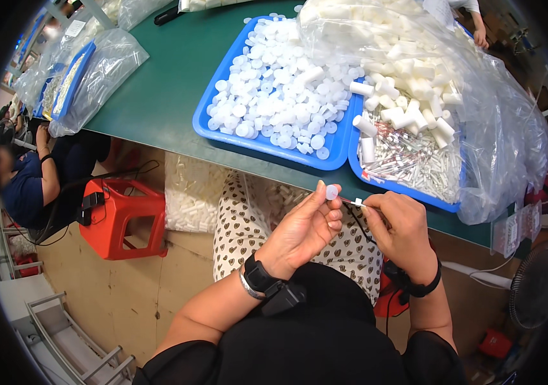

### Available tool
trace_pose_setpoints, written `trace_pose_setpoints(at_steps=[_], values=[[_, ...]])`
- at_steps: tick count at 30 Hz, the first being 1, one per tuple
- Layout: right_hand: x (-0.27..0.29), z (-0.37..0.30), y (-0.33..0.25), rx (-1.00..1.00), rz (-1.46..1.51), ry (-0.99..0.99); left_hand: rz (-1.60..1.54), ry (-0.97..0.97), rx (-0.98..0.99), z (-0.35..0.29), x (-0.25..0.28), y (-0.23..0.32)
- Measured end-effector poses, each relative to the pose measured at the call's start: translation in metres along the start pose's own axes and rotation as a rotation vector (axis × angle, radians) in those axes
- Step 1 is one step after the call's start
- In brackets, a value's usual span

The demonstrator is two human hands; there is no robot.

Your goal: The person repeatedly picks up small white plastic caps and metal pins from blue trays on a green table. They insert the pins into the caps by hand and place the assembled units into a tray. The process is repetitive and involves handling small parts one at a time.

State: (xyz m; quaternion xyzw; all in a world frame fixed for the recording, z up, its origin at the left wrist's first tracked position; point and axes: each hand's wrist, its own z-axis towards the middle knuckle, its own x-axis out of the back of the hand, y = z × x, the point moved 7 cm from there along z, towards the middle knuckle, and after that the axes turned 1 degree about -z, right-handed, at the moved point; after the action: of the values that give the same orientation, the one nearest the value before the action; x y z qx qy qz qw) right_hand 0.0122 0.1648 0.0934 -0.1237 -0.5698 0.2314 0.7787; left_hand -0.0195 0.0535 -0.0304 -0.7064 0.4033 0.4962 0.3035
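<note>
Above my lap, close to the table's front edge, both hands work near each other. Thumb and fingers of my left hand pinch a small translucent white disc. My right hand is closed on a thin wire piece with a white end; a dark reddish length of it runs toward the disc. Whether wire and disc are joined cannot be made out. Beyond my hands, a blue tray is heaped with similar discs. The blue tray at its right holds thin wired pieces and white foam-like cylinders.
A large clear plastic bag of white cylinders spills over the right tray. A red stool stands left, with a seated person beyond it. A bag of cylinders lies under the green table. At the right is a fan.
</note>
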Motion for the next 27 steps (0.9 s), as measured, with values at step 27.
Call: trace_pose_setpoints(at_steps=[27], values=[[-0.005, -0.002, -0.007, 0.1, -0.088, 0.023, 0.383, 0.048, -0.134, -0.006, -0.007, -0.003]])
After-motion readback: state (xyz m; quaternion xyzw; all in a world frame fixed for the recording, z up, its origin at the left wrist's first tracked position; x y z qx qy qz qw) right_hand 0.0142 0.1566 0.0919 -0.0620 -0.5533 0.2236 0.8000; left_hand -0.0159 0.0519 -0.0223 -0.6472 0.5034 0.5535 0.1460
